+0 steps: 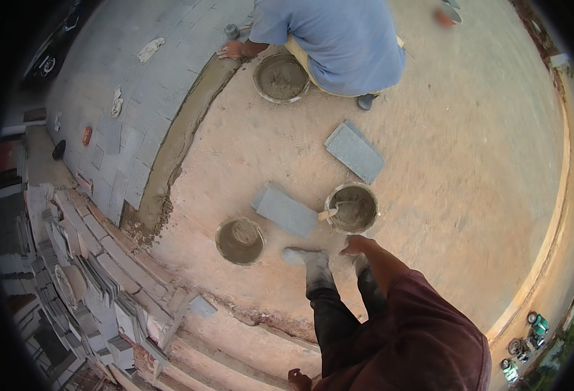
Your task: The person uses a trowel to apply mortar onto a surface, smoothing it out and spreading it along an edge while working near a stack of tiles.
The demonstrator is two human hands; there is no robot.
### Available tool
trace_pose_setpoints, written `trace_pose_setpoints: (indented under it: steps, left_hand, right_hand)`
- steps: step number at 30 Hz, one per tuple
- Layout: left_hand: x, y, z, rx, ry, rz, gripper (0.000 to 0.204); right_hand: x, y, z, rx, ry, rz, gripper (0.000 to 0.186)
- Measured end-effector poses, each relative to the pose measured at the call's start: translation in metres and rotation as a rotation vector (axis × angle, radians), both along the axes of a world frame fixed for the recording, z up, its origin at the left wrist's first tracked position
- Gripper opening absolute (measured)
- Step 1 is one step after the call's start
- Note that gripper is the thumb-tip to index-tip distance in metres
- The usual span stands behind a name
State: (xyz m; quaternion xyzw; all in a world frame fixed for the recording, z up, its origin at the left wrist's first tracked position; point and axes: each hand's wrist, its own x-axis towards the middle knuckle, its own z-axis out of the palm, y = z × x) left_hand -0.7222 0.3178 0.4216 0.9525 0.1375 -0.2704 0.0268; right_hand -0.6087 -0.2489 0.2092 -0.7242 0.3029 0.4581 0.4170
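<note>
My right hand [357,245] reaches down just below the near rim of a bucket of wet mortar [360,203]. Its fingers look loosely stretched, with nothing visible in them. In that bucket rests a trowel [327,214], its wooden handle leaning over the left rim. At the lower edge hangs my left hand [299,379], small and dark; its fingers are unclear. A stack of grey paving slabs [287,211] lies left of the trowel, and a second mortar bucket [240,242] stands beyond it to the lower left. More grey slabs [355,152] lie above the trowel's bucket.
A co-worker in a blue shirt [339,45] crouches at the top beside another mortar bucket [282,78], one hand [229,50] at the paving's edge. A mortar strip [183,137] borders the laid grey paving [130,98]. Steps [235,358] and stacked slabs [98,293] occupy the lower left.
</note>
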Motion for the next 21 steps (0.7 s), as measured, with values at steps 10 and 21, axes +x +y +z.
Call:
trace_pose_setpoints:
  steps: [10,21]
  left_hand:
    - [0.032,-0.099,0.016,-0.177,-0.089,0.130,0.020]
    - [0.159,-0.192,0.006,-0.364,-0.489,-0.022,0.015]
  right_hand:
    - [-0.073,-0.002,0.106,-0.116,-0.250,-0.155,0.058]
    - [0.037,-0.095,0.094,0.119,-0.257,-1.122,0.029]
